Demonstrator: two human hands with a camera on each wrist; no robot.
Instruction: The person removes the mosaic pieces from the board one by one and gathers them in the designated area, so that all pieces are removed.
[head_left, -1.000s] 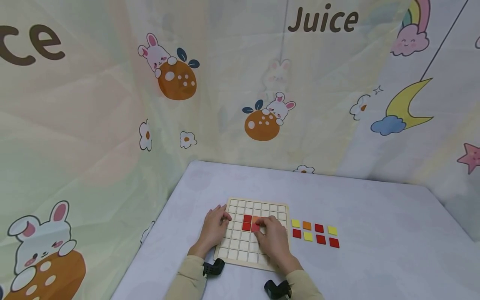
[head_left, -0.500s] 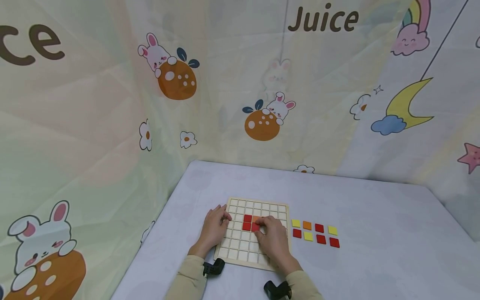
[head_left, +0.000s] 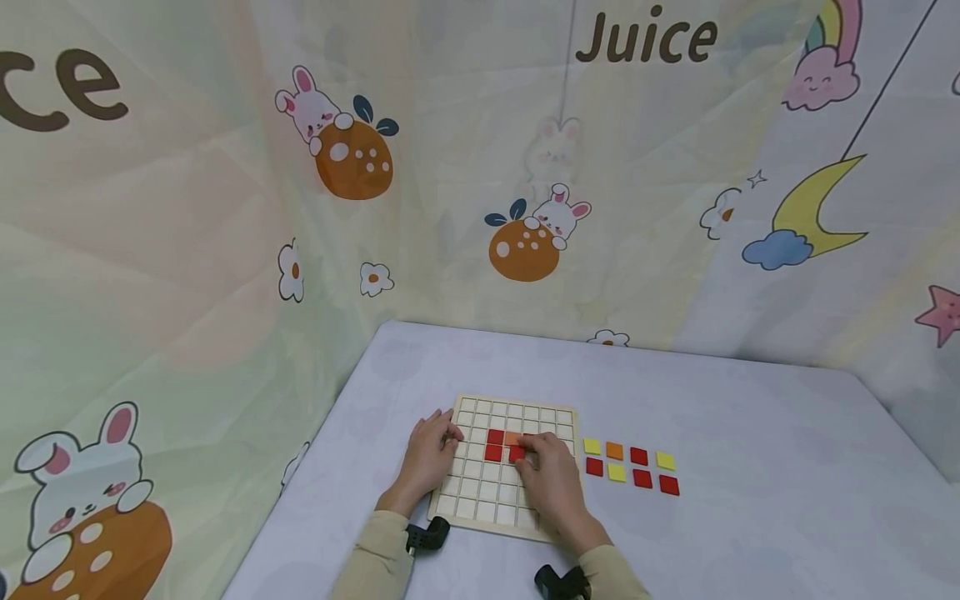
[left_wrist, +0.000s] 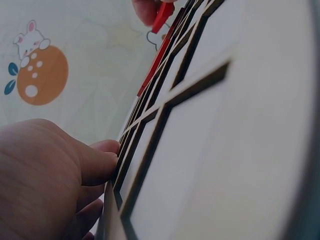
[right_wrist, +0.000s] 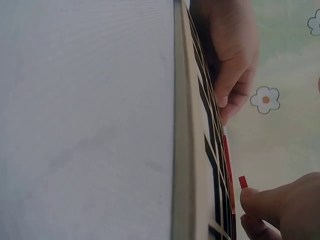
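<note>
My right hand (head_left: pixel 555 475) pinches a small red square tile (head_left: pixel 517 454) just above the wooden grid board (head_left: pixel 480 504). In the right wrist view that red tile (right_wrist: pixel 243 181) stands tilted between thumb and fingers, apart from the board surface. Two red tiles, including a red tile (head_left: pixel 496 437), lie in the grid beside an orange tile (head_left: pixel 513 437). A bit of red shows behind the right fingers; how it lies is hidden. My left hand (head_left: pixel 431 454) rests on the board's left edge, its thumb (left_wrist: pixel 102 167) touching the rim.
Right of the board, several loose tiles lie in two rows, among them a yellow tile (head_left: pixel 664 461), an orange tile (head_left: pixel 614 451) and a red tile (head_left: pixel 669 485). The white-covered table (head_left: pixel 772 467) stands against a printed curtain (head_left: pixel 442 333).
My right hand has shifted slightly to the right with the red tile, uncovering more of the orange tile. The left hand and the board have stayed in place.
</note>
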